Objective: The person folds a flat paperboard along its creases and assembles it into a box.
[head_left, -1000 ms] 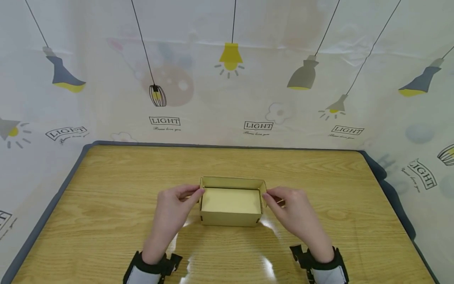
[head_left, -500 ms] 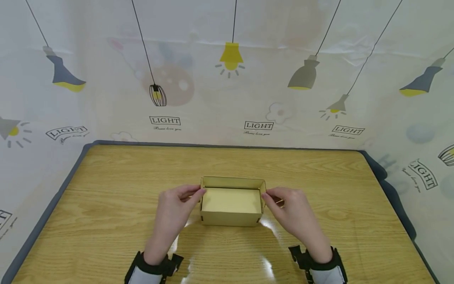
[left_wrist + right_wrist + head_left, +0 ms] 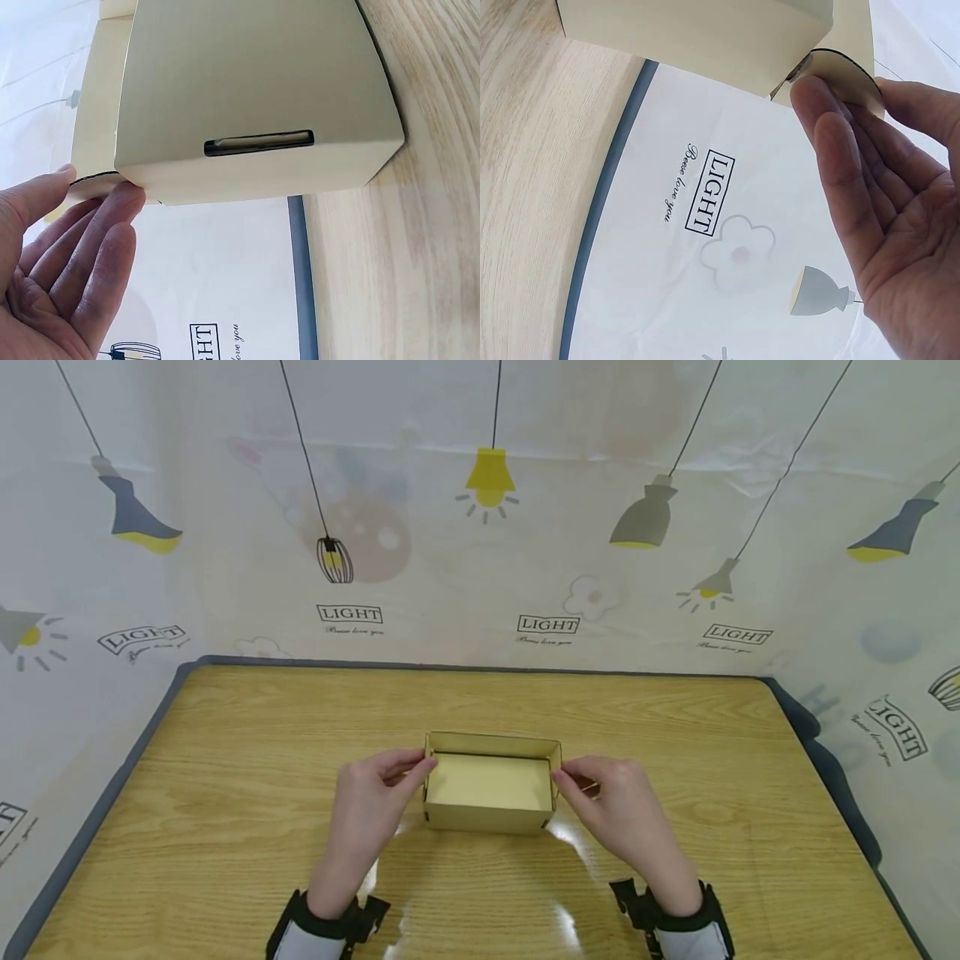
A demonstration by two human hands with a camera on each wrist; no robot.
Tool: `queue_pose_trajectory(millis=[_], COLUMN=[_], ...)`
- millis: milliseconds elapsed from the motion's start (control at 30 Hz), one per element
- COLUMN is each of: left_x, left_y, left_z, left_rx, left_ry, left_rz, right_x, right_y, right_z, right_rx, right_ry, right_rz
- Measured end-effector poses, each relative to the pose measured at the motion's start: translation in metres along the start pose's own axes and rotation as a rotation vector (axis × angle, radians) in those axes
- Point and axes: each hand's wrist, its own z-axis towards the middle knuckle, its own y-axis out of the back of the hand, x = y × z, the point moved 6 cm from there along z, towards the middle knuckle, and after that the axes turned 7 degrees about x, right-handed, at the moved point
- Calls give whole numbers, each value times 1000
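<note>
A small pale-yellow cardboard box [image 3: 487, 822] stands at the middle of the table, its far wall raised above the flat panel on top. My left hand [image 3: 367, 806] pinches the left side flap [image 3: 96, 187] between thumb and fingertips; this flap has a dark cut edge. On the other side, my right hand [image 3: 628, 802] pinches the matching rounded flap [image 3: 847, 77] at the box's right end. The left wrist view shows a narrow dark-edged slot [image 3: 259, 142] near the box's lower corner. The inside of the box is hidden under the panel.
The wood-grain table [image 3: 255, 735] has a dark blue-grey border along its back and sides. Behind it hangs a white backdrop [image 3: 442, 568] printed with lamps and the word LIGHT. Black straps [image 3: 330, 918] with wrist mounts circle both wrists.
The box's near lower edge sits slightly higher in the head view than before. Both hands keep their pinch on the side flaps and have barely moved.
</note>
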Motion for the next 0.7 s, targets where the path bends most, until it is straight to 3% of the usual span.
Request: queue_pose_trajectory(millis=[700], left_x=[1], left_y=[-1], left_z=[0], left_rx=[3], left_ry=[-32], left_rz=[67], right_x=[-4], right_y=[-2], right_z=[1], right_rx=[28], right_ry=[-42], right_rz=[23])
